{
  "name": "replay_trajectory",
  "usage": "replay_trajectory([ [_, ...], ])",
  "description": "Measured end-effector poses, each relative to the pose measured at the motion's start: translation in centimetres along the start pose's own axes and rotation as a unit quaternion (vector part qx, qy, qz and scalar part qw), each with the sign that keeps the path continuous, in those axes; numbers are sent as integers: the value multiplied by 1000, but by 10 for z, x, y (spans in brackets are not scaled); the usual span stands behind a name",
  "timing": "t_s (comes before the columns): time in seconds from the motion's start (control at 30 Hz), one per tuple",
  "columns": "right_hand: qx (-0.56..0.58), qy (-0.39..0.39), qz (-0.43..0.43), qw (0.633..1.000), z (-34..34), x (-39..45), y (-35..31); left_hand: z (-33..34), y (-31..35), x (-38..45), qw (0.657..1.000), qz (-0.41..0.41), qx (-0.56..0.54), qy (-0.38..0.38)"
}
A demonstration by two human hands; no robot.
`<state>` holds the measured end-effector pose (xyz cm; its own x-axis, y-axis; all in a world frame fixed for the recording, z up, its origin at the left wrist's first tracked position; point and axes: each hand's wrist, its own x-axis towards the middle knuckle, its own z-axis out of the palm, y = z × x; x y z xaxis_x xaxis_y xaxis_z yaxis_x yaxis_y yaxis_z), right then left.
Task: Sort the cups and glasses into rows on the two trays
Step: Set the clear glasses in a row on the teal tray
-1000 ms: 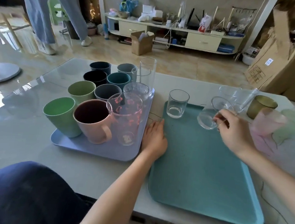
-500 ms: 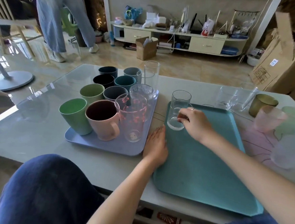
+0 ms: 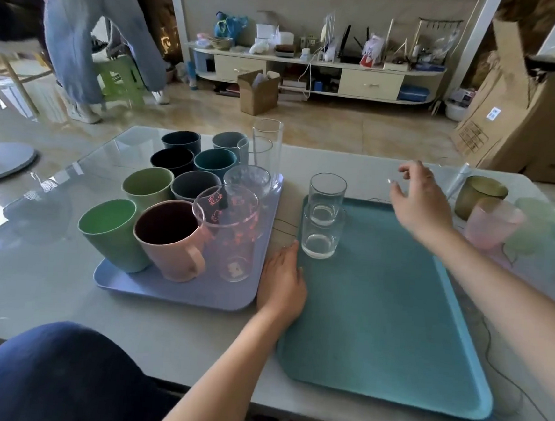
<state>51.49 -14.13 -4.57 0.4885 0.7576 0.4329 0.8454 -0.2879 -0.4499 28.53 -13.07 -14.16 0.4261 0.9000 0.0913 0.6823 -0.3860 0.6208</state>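
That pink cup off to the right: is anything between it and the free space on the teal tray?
Nothing visible blocks it. The pink cup stands on the table just past the teal tray's right edge. Only two clear glasses occupy the tray's far left corner. The right hand hovers empty near the cup.

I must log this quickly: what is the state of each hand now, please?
Left hand: open, lying flat on the table at the teal tray's near-left edge, holding nothing.
Right hand: open, fingers spread above the tray's far edge, holding nothing.
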Motion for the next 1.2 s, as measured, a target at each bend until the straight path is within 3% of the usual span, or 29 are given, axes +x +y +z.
replay_trajectory([
  [0.17, -150, -102, 62, 981, 12, 50, 50, 4, 0, 4, 1000, 6, 22, -9],
  [0.3, -187, -164, 91, 964, 30, 72, 61, 5, 0, 2, 1000, 2, 25, -4],
  [0.57, -206, -94, 37, 973, 39, 78, 64, -1, 3, 2, 1000, -3, 25, -15],
  [0.7, -144, -27, 4, 989, 25, 69, 49, -1, 3, 3, 999, -6, 20, -25],
  [0.9, -86, -49, -47, 994, -24, 3, 16, -4, 4, 1, 999, -19, 22, -42],
  [1.2, -2, -81, -28, 996, -32, -124, -9, -13, 3, -29, 998, -22, -41, -46],
])
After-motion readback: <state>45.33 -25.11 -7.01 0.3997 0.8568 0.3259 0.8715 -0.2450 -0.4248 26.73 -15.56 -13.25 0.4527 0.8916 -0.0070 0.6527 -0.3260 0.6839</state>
